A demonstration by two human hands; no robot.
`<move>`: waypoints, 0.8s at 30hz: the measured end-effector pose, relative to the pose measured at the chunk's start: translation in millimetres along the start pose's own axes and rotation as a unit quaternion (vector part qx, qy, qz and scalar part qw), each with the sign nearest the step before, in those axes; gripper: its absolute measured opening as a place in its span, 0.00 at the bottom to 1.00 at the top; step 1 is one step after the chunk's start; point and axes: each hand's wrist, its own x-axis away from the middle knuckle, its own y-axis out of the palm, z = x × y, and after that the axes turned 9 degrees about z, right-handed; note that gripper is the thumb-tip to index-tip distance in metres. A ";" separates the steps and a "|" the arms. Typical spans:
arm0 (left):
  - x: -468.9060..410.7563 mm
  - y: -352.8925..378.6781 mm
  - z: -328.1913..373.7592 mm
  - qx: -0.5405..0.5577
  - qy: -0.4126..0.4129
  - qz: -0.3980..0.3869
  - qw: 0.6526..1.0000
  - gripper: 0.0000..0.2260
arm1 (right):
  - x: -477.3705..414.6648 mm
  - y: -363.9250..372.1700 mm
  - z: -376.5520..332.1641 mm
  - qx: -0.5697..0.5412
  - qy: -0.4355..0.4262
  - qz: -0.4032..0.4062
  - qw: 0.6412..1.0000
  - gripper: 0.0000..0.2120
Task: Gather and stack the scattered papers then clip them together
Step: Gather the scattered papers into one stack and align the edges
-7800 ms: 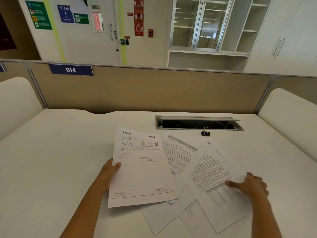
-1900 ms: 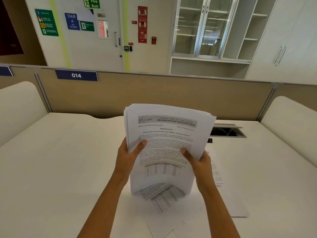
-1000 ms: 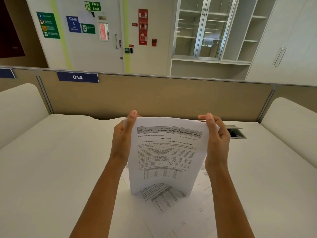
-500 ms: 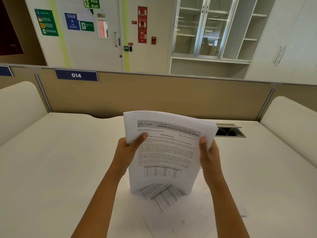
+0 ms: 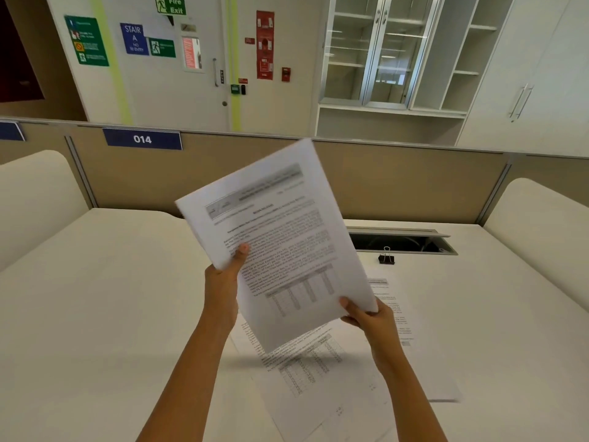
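Stack of papers [image 5: 280, 250] tilted, pinched by left hand [image 5: 223, 282], right hand [image 5: 369, 317]

The print on the held stack of papers [image 5: 280, 240] is smeared by motion blur and cannot be read. Most of the left hand [image 5: 223, 282] is hidden behind that stack, only the thumb being shown. The loose sheets [image 5: 322, 371] on the desk [image 5: 95, 314] are partly covered by the stack and forearms, and one is cut off at the lower edge. The cable tray opening [image 5: 401, 242] is partly hidden by the papers.
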 end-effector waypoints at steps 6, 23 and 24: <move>18.5 21.0 -39.3 0.139 -0.138 0.078 0.977 0.20 | 9.1 32.0 6.0 -0.168 0.052 -0.039 0.984 0.22; -11.0 -60.4 -76.2 -0.435 -0.064 0.053 0.897 0.23 | -22.1 -6.1 42.9 0.231 0.099 0.115 0.961 0.31; -11.6 -58.8 -75.4 -0.459 -0.055 0.047 0.885 0.22 | -22.4 -5.9 43.3 0.242 0.098 0.111 0.959 0.30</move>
